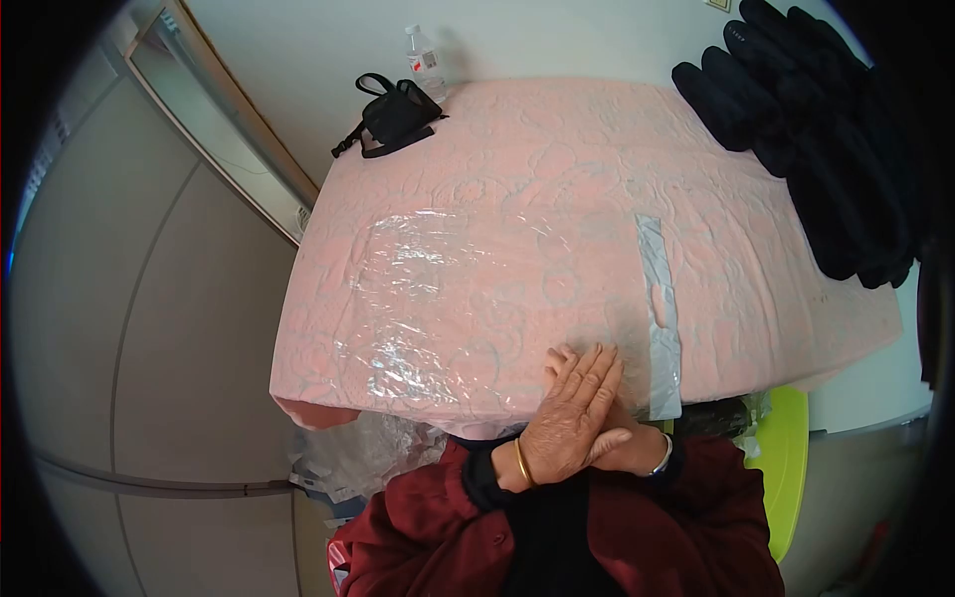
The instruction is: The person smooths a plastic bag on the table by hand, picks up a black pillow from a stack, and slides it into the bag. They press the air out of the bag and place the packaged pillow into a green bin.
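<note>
A clear plastic bag [468, 298] with a grey strip [659, 318] along its right side lies flat on a table covered in pink quilted cloth [557, 149]. My left hand [577, 403], with a gold bangle at the wrist, rests palm down on the bag's near edge, fingers straight and pointing up and to the right. My right hand [629, 445], with a silver bracelet, lies crossed underneath it. Its fingers are mostly hidden by the left hand. Both sleeves are dark red.
A black pouch [398, 114] and a water bottle [426, 62] sit at the table's far left corner. Dark clothing [816, 129] lies along the right side. Crumpled plastic [363, 453] hangs below the near edge, and a green object [786, 468] stands at the right.
</note>
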### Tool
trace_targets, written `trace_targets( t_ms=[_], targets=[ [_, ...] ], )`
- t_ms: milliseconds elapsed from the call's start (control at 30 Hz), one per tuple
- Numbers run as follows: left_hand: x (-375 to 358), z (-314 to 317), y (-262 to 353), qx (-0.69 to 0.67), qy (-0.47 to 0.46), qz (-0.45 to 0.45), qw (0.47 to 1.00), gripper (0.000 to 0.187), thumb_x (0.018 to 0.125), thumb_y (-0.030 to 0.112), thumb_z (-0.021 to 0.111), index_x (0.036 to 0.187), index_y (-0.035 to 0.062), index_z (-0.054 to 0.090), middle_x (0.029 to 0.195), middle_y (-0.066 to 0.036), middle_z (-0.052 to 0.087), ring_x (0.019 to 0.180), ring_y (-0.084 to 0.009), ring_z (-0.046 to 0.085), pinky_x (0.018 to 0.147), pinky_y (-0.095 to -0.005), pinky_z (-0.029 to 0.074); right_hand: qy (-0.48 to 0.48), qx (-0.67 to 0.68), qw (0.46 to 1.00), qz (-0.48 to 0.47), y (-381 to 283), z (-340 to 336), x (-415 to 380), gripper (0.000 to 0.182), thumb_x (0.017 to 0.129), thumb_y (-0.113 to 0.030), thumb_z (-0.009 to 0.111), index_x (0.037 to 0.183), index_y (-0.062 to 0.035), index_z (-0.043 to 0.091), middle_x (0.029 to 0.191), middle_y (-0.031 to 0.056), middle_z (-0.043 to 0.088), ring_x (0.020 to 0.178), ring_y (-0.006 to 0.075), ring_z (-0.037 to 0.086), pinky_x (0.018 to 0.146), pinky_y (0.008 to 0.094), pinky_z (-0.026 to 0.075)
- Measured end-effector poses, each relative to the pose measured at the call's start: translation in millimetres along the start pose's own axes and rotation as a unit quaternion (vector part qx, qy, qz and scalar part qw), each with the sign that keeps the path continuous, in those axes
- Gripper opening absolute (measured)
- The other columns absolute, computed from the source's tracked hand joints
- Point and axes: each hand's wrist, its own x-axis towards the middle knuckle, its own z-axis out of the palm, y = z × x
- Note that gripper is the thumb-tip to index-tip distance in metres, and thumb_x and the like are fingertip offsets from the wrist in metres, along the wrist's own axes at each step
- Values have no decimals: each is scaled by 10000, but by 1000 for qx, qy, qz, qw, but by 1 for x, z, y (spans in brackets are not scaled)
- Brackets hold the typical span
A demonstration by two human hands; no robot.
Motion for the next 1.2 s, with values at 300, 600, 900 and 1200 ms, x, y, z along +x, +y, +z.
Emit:
trace_targets(
  t_ms=[300, 600, 900, 1200],
  targets=[
    [-5, 3, -31, 17, 14, -41, 999, 863, 945, 523, 540, 1510, -82, 297, 1586, -274, 266, 1487, -424, 246, 1211, -538, 174, -78, -399, 913, 35, -11, -24, 18, 698, 911, -314, 613, 1453, 75, 407, 1604, 231, 265, 1514, 392, 172, 1217, 567, 107],
    [-76, -81, -89, 216, -45, -201, 954, 848, 959, 562, 480, 1512, -60, 321, 1602, -224, 292, 1499, -360, 266, 1213, -540, 146, -85, -463, 865, 176, -20, -49, 26, 709, 916, -344, 522, 1487, 52, 381, 1588, 234, 308, 1493, 396, 254, 1210, 576, 109],
    [-145, -151, -150, 335, -26, -318, 887, 748, 1019, 501, 409, 1520, -48, 325, 1599, -226, 299, 1497, -380, 261, 1206, -529, 120, -43, -497, 843, 199, -14, -76, 14, 695, 880, -281, 501, 1479, 54, 394, 1571, 240, 334, 1473, 403, 296, 1194, 588, 141],
    [-146, -146, -147, 327, -6, -323, 888, 786, 1017, 553, 357, 1523, -46, 317, 1596, -220, 303, 1497, -384, 248, 1207, -538, 113, -40, -508, 844, 169, -19, -94, 2, 650, 893, -301, 505, 1461, 10, 446, 1558, 229, 359, 1453, 400, 329, 1181, 610, 166]
  ],
)
